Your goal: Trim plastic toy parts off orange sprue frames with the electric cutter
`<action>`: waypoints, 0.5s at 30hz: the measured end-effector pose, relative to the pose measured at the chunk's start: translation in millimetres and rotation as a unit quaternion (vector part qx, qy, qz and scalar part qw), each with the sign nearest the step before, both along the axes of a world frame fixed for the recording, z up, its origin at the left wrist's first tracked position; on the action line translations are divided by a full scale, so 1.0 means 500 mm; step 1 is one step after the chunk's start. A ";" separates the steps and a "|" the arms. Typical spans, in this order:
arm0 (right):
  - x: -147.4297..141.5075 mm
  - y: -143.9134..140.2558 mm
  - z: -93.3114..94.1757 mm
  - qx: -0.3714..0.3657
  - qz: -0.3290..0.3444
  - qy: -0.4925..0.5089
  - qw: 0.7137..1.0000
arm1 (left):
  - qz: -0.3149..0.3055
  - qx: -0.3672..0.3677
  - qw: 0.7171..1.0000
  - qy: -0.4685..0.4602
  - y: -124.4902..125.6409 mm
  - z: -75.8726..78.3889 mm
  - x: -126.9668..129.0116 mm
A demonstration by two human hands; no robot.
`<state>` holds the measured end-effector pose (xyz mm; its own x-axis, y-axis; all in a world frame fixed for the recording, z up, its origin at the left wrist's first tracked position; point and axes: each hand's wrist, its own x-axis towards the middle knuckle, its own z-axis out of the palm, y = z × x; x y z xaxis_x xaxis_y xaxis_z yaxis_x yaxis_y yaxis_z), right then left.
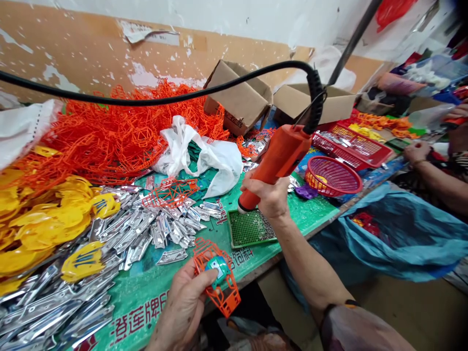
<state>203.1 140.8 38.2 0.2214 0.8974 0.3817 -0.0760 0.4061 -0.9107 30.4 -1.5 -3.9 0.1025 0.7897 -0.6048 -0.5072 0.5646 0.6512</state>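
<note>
While the left hand [188, 293] pinches the orange lattice frame [223, 304] by its teal insert [217, 271] at six o'clock, the right hand [269, 196] is wrapped around a corded electric screwdriver [281, 155], one o'clock from it. The frame looks light, bendy and easily snapped (thin plastic, I'd judge); the insert seems the sturdiest hold.
</note>
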 end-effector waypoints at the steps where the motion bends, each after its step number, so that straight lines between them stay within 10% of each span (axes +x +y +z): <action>1: 0.000 0.001 -0.002 0.000 0.002 -0.002 1.000 | 0.000 0.000 1.000 0.000 0.001 0.000 0.000; 15: -0.003 -0.004 -0.005 0.002 0.007 0.013 1.000 | 0.006 -0.006 1.000 0.006 0.003 -0.005 0.002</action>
<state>201.8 139.0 35.9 0.2188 0.8988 0.3798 -0.1049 0.4086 -0.9067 31.5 -0.2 -6.3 0.0859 0.7829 -0.6161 -0.5057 0.5671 0.6501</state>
